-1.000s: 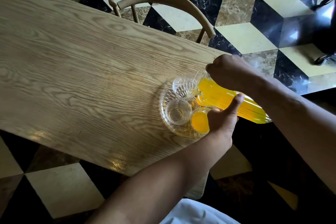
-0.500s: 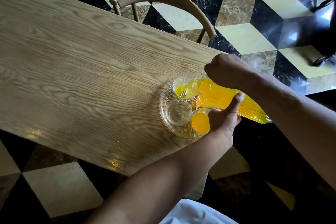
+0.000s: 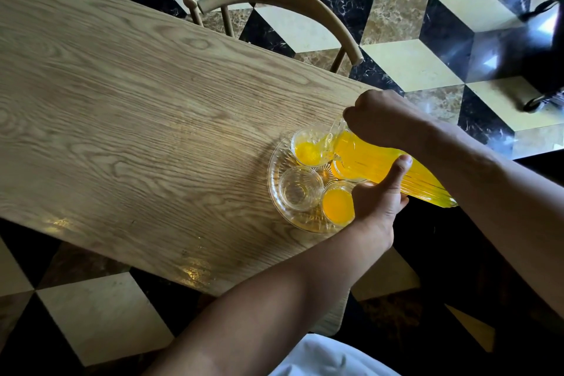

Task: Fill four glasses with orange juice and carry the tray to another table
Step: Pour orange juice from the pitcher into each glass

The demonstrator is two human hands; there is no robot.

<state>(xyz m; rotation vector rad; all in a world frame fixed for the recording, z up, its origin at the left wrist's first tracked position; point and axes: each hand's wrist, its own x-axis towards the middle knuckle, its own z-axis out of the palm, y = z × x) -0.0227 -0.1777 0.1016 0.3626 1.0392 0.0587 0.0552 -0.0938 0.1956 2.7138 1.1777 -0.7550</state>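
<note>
A round clear glass tray (image 3: 276,192) sits near the right end of the wooden table (image 3: 137,107). On it stand small glasses: the near one (image 3: 337,207) is full of orange juice, the far one (image 3: 308,151) is part-filled with juice streaming in, the left one (image 3: 300,188) is empty, and a fourth is mostly hidden under the jug. A ribbed glass jug of orange juice (image 3: 381,166) is tilted, spout over the far glass. My right hand (image 3: 380,117) grips its top. My left hand (image 3: 380,200) supports its underside, thumb up on the side.
Two curved wooden chair backs (image 3: 283,0) stand along the far side of the table. The floor (image 3: 412,27) is patterned in cream, brown and black tiles. A dark object (image 3: 546,49) stands on the floor at far right. The table's right edge is close to the tray.
The far glass was empty a second ago; juice now streams into it and its level has risen. Jug and both hands have stayed almost in place.
</note>
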